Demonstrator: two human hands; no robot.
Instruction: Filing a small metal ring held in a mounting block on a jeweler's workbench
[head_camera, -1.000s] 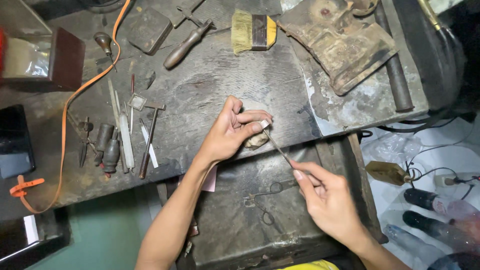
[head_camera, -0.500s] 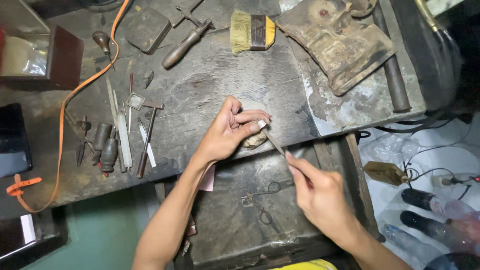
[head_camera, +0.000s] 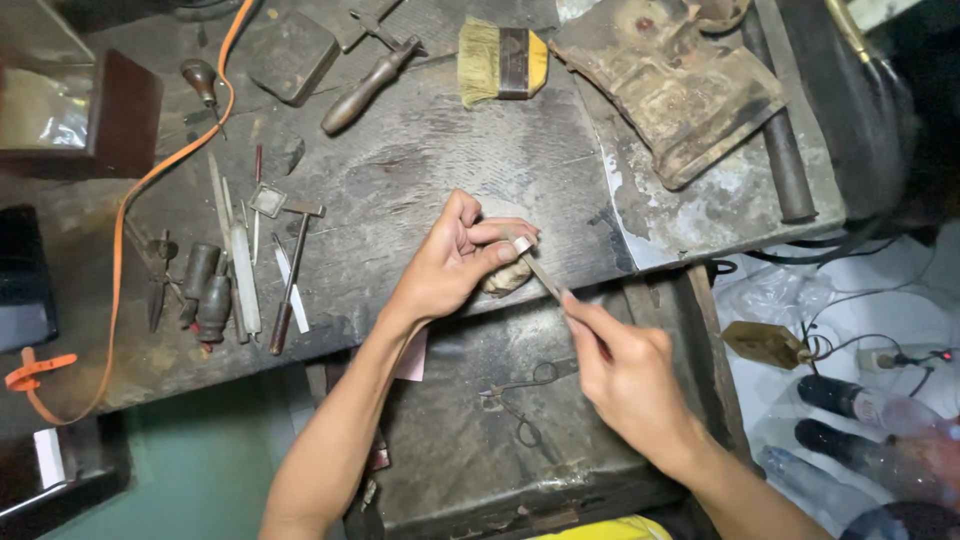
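Dark, scarred wood fills the frame: one workbench (head_camera: 420, 170) littered with tools, an open drawer (head_camera: 470, 420) below its front edge. Far left, one orange cord (head_camera: 125, 215) loops from the top down to the lower left. Beside it, a cluster of small hand tools (head_camera: 235, 275), roughly eight, though some overlap and the count is unsure. Up top, one wooden-handled tool (head_camera: 365, 75), then one yellow-bristled brush (head_camera: 500, 62). Upper right, one worn leather pouch (head_camera: 670, 85) and one metal rod (head_camera: 780, 150). Lower right, two dark bottles (head_camera: 860, 420) lie on the floor.

Centre now: the left hand (head_camera: 450, 265) comes up from the bottom of the frame, forearm angled right, fingers curled and pinched tight around one small pale piece (head_camera: 522, 243) at the bench's front edge, over a rounded peg (head_camera: 505, 280). The piece is too small to make out further. The right hand (head_camera: 625, 375) reaches in from the lower right, fingers closed firmly on one slim file (head_camera: 545, 275), index finger stretched along it, the tip meeting the pale piece. In the drawer, one pair of wire pliers (head_camera: 515, 400) lies loose.
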